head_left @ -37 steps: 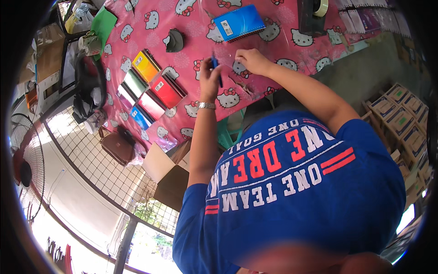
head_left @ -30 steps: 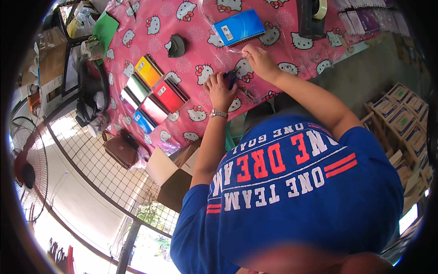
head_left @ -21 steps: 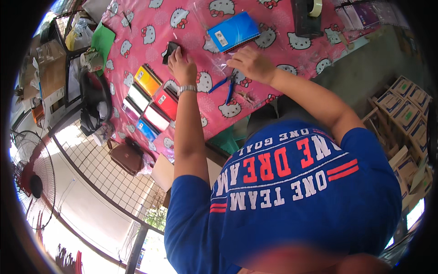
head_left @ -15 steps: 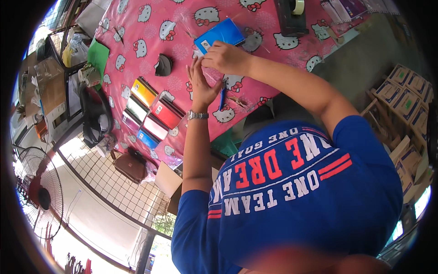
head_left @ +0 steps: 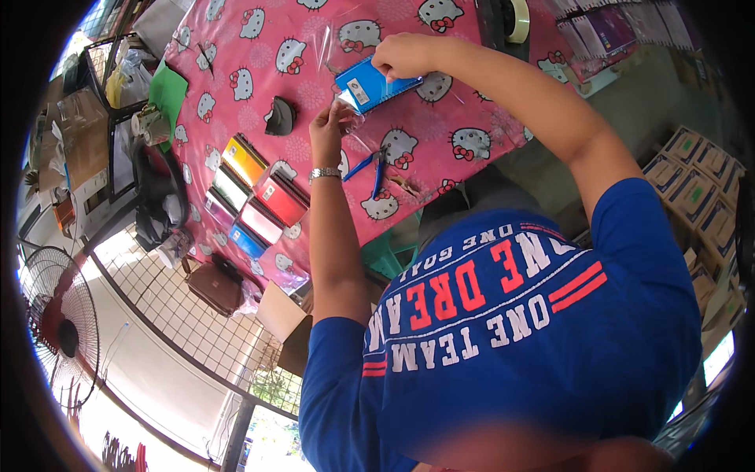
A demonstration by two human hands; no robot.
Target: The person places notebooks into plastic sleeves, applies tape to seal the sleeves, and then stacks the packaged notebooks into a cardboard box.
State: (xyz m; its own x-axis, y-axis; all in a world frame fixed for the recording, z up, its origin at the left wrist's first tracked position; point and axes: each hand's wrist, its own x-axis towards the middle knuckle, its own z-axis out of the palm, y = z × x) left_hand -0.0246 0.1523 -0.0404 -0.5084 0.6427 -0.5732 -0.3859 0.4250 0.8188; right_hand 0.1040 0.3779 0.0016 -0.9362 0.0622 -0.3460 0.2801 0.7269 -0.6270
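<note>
A blue spiral notebook (head_left: 379, 88) with a small white label lies on the pink table, with clear plastic film (head_left: 352, 119) around its near left corner. My left hand (head_left: 329, 124) is closed at that corner, pinching the film. Over the notebook's far edge is my right hand (head_left: 405, 57), fingers bent and thumb pointing down at the cover. It looks closed on a thin bit of film, though the fingertips are partly hidden. Blue-handled pliers (head_left: 370, 169) lie nearer me, just right of my left wrist.
Left of my left forearm sit several small spiral notebooks (head_left: 281, 198) in different colours. A dark grey object (head_left: 280, 116) lies beyond them. A tape roll (head_left: 517, 22) in a dark holder stands far right, near more notebooks (head_left: 609, 35). Boxes (head_left: 696, 185) are stacked at right.
My right hand has moved up and right from the notebook's near left corner to its far edge. My left hand has drawn in and closed at the corner. More of the pliers shows.
</note>
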